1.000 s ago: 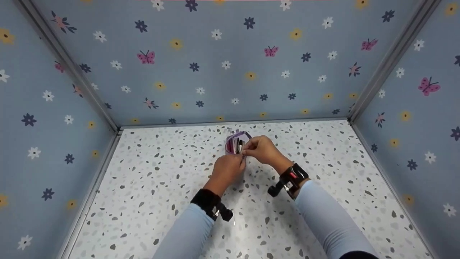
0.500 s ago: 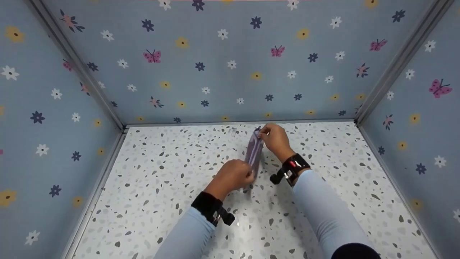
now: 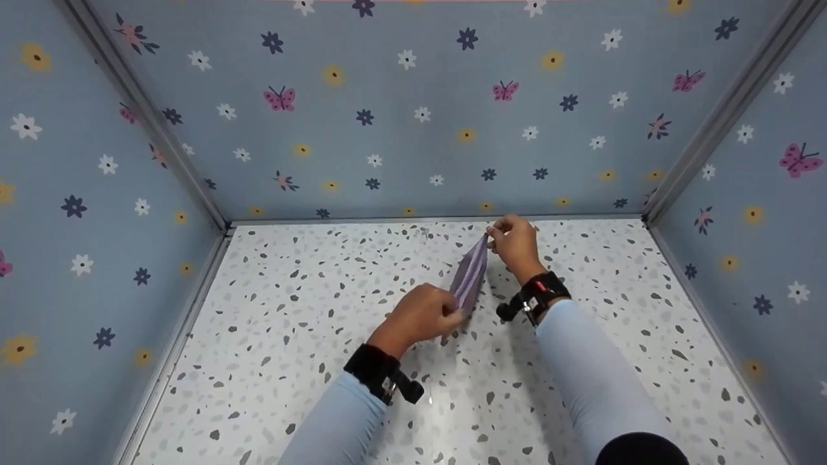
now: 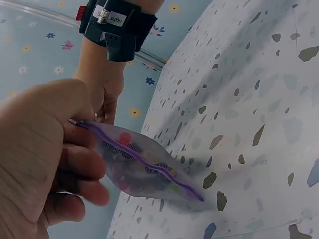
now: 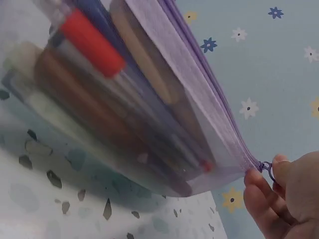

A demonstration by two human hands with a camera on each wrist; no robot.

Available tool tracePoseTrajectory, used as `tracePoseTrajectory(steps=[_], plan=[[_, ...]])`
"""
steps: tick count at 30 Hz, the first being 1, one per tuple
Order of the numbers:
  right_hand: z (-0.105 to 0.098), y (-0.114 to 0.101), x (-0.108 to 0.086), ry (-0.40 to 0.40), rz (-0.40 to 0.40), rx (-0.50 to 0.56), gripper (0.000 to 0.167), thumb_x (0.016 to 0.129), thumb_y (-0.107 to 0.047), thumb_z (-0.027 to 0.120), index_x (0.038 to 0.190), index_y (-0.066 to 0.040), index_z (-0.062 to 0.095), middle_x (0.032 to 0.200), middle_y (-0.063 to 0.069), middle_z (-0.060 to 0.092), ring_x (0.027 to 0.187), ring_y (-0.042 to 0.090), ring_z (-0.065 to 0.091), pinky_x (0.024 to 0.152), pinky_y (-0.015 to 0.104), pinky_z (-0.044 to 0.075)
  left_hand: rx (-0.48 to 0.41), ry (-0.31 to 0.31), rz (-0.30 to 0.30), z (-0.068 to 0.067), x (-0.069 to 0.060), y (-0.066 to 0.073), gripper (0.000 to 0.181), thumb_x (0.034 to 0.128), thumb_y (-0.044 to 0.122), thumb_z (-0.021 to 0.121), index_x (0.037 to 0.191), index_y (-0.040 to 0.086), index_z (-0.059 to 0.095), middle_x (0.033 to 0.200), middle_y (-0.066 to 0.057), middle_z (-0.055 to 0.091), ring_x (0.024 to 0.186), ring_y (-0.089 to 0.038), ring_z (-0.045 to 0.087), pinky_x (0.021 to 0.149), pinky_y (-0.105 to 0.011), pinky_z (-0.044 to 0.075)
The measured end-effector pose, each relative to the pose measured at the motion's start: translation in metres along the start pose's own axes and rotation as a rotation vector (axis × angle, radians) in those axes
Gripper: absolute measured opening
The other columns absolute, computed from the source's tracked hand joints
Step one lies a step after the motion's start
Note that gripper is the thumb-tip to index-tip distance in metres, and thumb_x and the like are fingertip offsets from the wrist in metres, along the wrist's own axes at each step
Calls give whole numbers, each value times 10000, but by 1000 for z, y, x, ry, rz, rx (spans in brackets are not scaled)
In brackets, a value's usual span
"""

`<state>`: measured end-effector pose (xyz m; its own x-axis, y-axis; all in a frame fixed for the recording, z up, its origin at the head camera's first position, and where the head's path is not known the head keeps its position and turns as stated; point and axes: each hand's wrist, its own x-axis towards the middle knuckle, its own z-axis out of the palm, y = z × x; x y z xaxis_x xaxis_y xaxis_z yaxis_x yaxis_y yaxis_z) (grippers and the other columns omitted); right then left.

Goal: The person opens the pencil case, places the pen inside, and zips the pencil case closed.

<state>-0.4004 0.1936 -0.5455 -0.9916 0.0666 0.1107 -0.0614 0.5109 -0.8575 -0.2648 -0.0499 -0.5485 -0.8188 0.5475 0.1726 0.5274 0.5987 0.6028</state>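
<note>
A see-through zip pencil pouch (image 3: 470,278) with purple trim is held slanting above the speckled tabletop, between both hands. My left hand (image 3: 421,313) grips its near end with curled fingers. At the far end, my right hand (image 3: 517,247) pinches the zipper pull (image 5: 269,172) between thumb and finger, seen in the right wrist view. The purple zipper (image 4: 137,155) runs along the top edge and looks closed in the left wrist view. Inside the pouch lie several pens and long items, among them a pen with a red part (image 5: 92,42). The left fingertips cover the near zipper end.
Blue panels with flowers and butterflies (image 3: 413,116) rise behind and at both sides of the speckled white tabletop (image 3: 310,323). The back panel's lower edge lies just beyond my right hand. Black wrist cameras (image 3: 375,373) are strapped on both wrists.
The pouch stood open with its contents showing; its mouth has come together. My right hand has moved away from the left, toward the back and right, with the zipper pull.
</note>
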Motion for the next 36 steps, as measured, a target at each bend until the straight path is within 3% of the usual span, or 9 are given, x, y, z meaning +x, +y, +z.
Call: tracePoseTrajectory(steps=[4, 9, 12, 16, 19, 23, 27, 32, 36], plan=[[3, 3, -2, 15, -49, 30, 131, 1099, -116, 749, 1144, 7, 750, 1124, 186, 764, 946, 284, 834, 816, 339, 683, -195, 53, -186, 7, -3, -15, 301, 995, 219, 705, 707, 134, 681, 674, 95, 628, 561, -46, 475, 518, -214, 388], [3, 11, -9, -32, -67, 0, 274, 1111, -167, 737, 1314, 15, 761, 1194, 225, 797, 1042, 394, 832, 754, 268, 615, -455, 164, -432, 12, -2, -33, 255, 966, 155, 690, 719, 98, 710, 797, -23, 780, 649, -131, 691, 549, -241, 527], [6, 17, -18, -100, 15, -5, 307, 1132, -202, 705, 1356, 5, 738, 1240, 267, 776, 1085, 446, 826, 692, 270, 608, -503, 221, -521, 15, -4, -39, 276, 985, 162, 679, 719, 87, 685, 835, -105, 802, 694, -213, 767, 565, -255, 564], [18, 20, -32, -230, 138, -13, 324, 1146, -241, 679, 1375, -17, 723, 1299, 293, 742, 1100, 447, 819, 703, 411, 680, -490, 228, -613, 18, -8, -45, 289, 1024, 199, 679, 789, 37, 730, 846, -156, 811, 691, -246, 757, 564, -258, 556], [32, 18, -39, -317, 149, 6, 385, 1139, -252, 687, 1454, -32, 698, 1381, 286, 730, 1133, 422, 814, 784, 493, 704, -502, 204, -645, 19, -8, -47, 290, 1040, 217, 672, 911, -13, 792, 873, -192, 825, 656, -220, 734, 574, -286, 580], [45, 13, -45, -357, 75, -12, 447, 1086, -223, 761, 1493, -47, 701, 1500, 233, 712, 1201, 383, 799, 872, 447, 701, -523, 176, -647, 20, -5, -49, 337, 1041, 232, 644, 994, -60, 806, 889, -254, 819, 590, -173, 703, 595, -324, 612], [51, 11, -49, -373, 7, -80, 443, 1044, -174, 813, 1469, -81, 736, 1524, 189, 715, 1273, 368, 774, 947, 417, 684, -506, 155, -723, 20, -8, -53, 376, 1044, 271, 642, 1003, -74, 787, 853, -237, 810, 559, -179, 687, 571, -332, 612], [45, 13, -47, -362, -58, -162, 404, 1073, -196, 783, 1457, -75, 744, 1530, 197, 709, 1395, 411, 699, 1090, 511, 631, -468, 92, -741, 9, -14, -64, 352, 1047, 251, 680, 729, 101, 660, 743, -132, 771, 532, -177, 654, 514, -313, 561], [31, 10, -42, -296, -129, -261, 426, 1114, -251, 739, 1482, -39, 716, 1560, 209, 688, 1478, 424, 637, 1230, 571, 526, -475, 154, -698, -7, -13, -67, 327, 1052, 211, 702, 747, 135, 612, 680, -43, 690, 571, -168, 642, 522, -283, 512]])
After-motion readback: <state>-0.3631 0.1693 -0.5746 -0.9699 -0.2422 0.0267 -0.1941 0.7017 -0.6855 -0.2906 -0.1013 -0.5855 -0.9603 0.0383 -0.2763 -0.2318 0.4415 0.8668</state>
